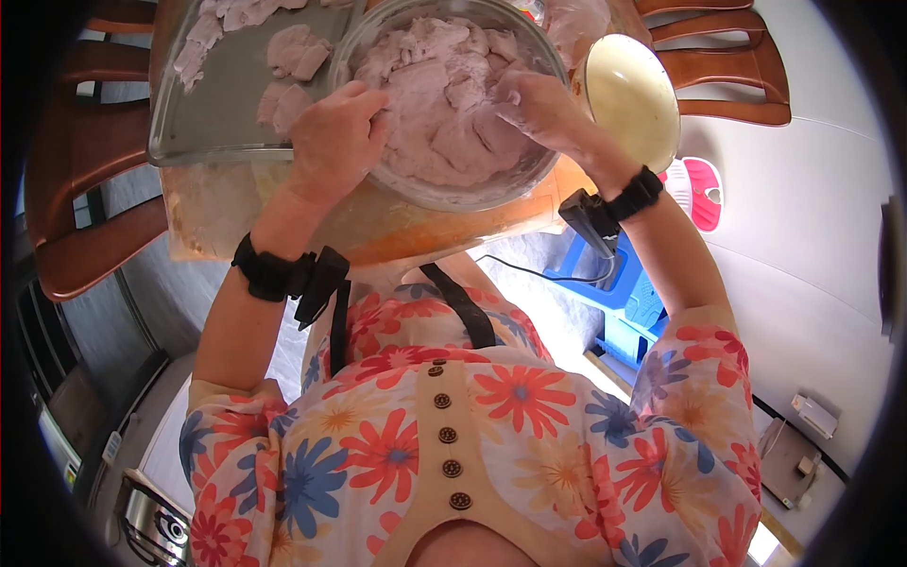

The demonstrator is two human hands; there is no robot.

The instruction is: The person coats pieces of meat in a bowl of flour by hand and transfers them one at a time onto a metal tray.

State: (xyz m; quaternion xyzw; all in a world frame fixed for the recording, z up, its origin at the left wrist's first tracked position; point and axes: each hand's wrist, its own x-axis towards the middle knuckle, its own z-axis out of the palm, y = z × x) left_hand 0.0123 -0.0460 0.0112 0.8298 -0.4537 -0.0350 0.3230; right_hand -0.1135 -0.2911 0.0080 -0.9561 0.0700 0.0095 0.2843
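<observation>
A large round bowl (444,197) on the table holds a mass of pale pinkish, wet-looking dough or paste (430,113). At the bowl's left rim is my left hand (338,132), its fingers curled closed; what they hold, if anything, is hidden. My right hand (543,111) is inside the bowl's right side, fingers bent into the mass and pressed together. Left of the bowl, a rectangular glass tray (217,123) carries flat pieces of the same pink material (298,52), some of them close to my left hand.
A cream-coloured bowl (631,94) stands tilted at the table's right edge. Wooden chairs (104,132) flank the table (208,213) on both sides. Below, on the floor, are a blue plastic item (614,283) and a pink-and-white one (701,194). A black cable runs under my right wrist.
</observation>
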